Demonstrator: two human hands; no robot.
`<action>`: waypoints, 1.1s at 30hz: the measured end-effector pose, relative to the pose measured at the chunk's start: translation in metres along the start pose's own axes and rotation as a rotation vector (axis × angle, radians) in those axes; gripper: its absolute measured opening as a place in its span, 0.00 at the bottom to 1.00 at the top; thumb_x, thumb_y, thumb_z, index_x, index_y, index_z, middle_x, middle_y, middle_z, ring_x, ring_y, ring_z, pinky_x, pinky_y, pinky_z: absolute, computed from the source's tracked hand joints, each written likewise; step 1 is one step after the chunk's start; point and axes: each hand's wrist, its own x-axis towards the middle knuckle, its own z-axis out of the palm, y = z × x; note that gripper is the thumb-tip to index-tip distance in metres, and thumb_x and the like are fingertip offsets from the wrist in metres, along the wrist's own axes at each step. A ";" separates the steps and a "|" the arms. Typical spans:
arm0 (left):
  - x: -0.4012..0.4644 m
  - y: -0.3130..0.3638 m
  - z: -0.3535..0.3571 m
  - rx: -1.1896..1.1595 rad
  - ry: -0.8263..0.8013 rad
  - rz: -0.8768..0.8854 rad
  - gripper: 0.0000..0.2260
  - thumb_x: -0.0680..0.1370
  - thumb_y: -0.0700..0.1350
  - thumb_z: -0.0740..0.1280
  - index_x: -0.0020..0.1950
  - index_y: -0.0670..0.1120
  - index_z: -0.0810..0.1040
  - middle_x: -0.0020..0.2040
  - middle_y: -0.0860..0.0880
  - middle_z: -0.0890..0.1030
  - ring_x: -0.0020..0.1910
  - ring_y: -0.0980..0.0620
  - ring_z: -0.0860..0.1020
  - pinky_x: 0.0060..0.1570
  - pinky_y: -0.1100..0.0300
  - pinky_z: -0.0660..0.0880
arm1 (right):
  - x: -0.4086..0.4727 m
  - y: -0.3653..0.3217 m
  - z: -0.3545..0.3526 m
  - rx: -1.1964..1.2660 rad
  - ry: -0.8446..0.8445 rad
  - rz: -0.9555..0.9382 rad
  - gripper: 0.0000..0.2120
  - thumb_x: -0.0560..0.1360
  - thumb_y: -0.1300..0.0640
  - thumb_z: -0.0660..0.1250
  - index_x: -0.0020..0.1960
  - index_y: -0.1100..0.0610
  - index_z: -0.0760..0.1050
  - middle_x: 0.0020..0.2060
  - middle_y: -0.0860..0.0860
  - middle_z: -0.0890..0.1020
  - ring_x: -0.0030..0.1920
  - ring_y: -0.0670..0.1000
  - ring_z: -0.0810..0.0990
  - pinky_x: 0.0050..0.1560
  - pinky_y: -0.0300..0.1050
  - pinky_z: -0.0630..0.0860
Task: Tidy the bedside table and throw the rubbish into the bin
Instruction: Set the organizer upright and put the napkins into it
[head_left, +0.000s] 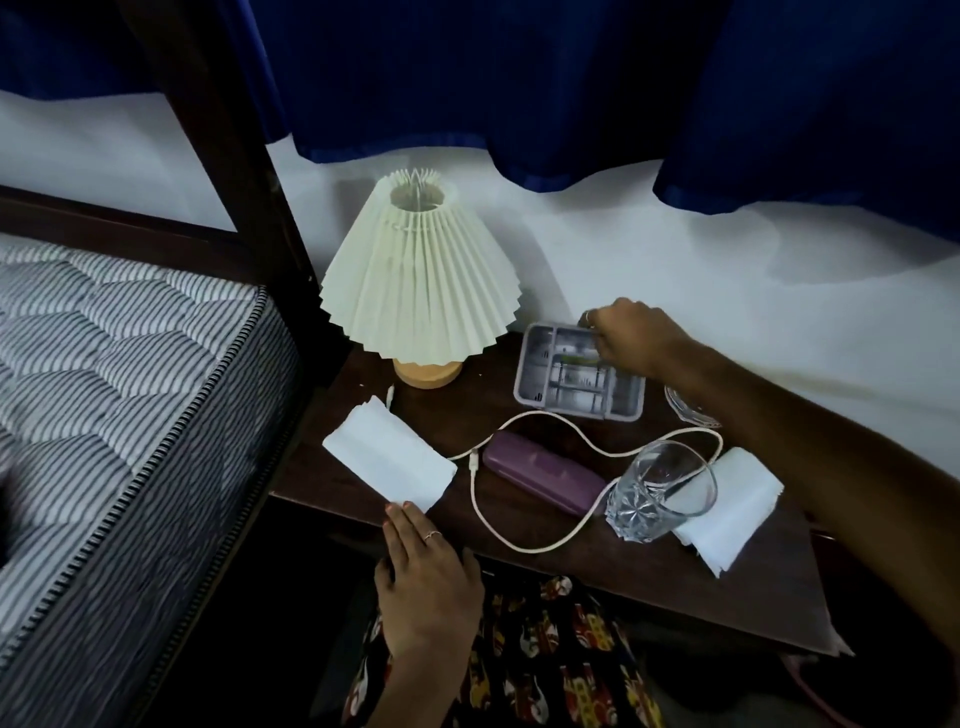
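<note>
**Head view: left fingers at the tissue's near corner, right hand on the tray**

Head camera looks down on the dark wooden bench (519, 561), with the cream pleated-shade lamp (418, 275) as landmark at its back left. In front of the lamp and slightly left lies a white folded paper tissue (389, 460), its long axis running diagonally from the lamp base toward the bench's front edge. The left hand (426, 587) lies flat, fingers (410, 522) straight and holding nothing, their tips touching or just short of the tissue's near corner; which one cannot be told. This hand is clearly the nearer one, and the tissue lies straight ahead of its fingertips, away from the person.

The right hand (631, 332) is curled over the back edge of a grey compartmented plastic tray (576, 382), to the right of the lamp, apparently pinching its rim. A second white tissue (727, 512) sits far right of the lamp, beside a cut-glass tumbler (657, 493). Between them lie a purple oblong case (540, 470) and a white charging cable (519, 540).

The likely next move is a short forward pinch by the left hand.
</note>
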 end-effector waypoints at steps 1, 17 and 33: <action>0.001 0.000 0.000 0.000 0.000 -0.001 0.35 0.80 0.58 0.51 0.76 0.38 0.40 0.78 0.40 0.45 0.77 0.46 0.49 0.71 0.52 0.61 | 0.008 0.002 0.000 0.048 -0.014 0.009 0.17 0.73 0.60 0.62 0.61 0.57 0.75 0.55 0.63 0.78 0.54 0.64 0.78 0.51 0.51 0.75; 0.006 -0.005 -0.001 -0.056 -0.014 -0.006 0.37 0.79 0.60 0.52 0.76 0.41 0.37 0.78 0.44 0.43 0.77 0.49 0.45 0.72 0.54 0.58 | 0.076 0.014 0.014 0.403 -0.124 0.101 0.17 0.74 0.65 0.67 0.62 0.62 0.76 0.61 0.59 0.79 0.60 0.59 0.77 0.62 0.49 0.72; 0.005 -0.006 -0.003 -0.030 -0.011 0.005 0.37 0.78 0.61 0.52 0.76 0.40 0.39 0.78 0.42 0.45 0.77 0.48 0.48 0.71 0.53 0.60 | 0.041 0.069 -0.017 0.480 0.101 0.190 0.16 0.74 0.63 0.67 0.61 0.62 0.77 0.59 0.60 0.81 0.57 0.59 0.79 0.58 0.47 0.71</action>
